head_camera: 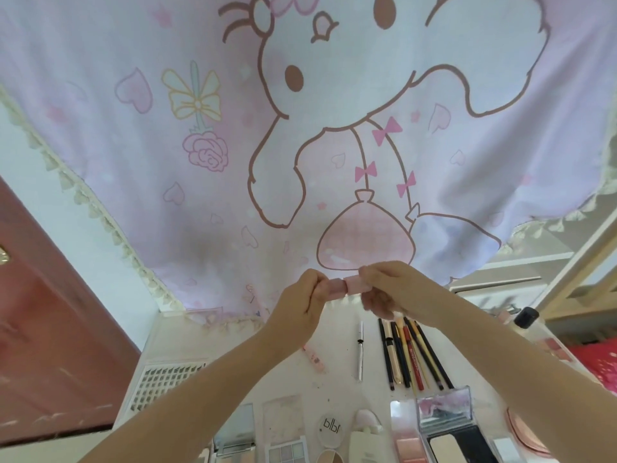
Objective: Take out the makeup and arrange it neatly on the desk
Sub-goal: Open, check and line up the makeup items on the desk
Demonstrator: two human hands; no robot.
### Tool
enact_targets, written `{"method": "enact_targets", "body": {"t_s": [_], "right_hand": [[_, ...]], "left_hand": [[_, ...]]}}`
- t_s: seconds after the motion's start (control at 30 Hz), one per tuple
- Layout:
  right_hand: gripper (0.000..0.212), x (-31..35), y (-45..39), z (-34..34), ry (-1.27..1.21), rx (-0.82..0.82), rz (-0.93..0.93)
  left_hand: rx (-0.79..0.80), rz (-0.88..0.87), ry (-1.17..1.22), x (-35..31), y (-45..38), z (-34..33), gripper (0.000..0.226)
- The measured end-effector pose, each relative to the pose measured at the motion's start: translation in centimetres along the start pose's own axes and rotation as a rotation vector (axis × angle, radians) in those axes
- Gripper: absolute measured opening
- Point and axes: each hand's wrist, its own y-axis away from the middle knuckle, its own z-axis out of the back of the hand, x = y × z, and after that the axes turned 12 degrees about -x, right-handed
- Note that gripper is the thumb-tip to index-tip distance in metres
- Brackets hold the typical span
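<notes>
Both hands are raised above the desk, holding a small pale pink tube (347, 287) between them. My left hand (300, 305) pinches its left end and my right hand (390, 289) grips the wider right part, which looks like a cap. On the white desk (330, 359) below lie a row of dark and yellow pencils and brushes (410, 355), a silver pen-like stick (360, 350) and a small pink stick (314, 359). Along the near edge stand open palettes (287, 439), a round compact (331, 429) and mirrored powder cases (444, 426).
A pink cartoon curtain (300, 128) with a tasselled hem hangs behind the desk. A reddish-brown door (50, 329) is on the left, a white vent grille (163, 382) beside the desk. A dark-capped bottle (526, 317) and wooden frame (574, 275) stand at right.
</notes>
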Motion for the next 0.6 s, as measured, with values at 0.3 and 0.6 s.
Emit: {"method": "enact_targets", "body": {"t_s": [0.3, 0.6], "right_hand": [[0.025, -0.3, -0.3, -0.3, 0.041, 0.006, -0.027], [0.009, -1.7, 0.3, 0.9, 0.029, 0.000, -0.038]], "left_hand": [[-0.031, 0.042, 0.041, 0.2, 0.4, -0.1, 0.031], [0.027, 0.124, 0.132, 0.7, 0.6, -1.7, 0.032]]}}
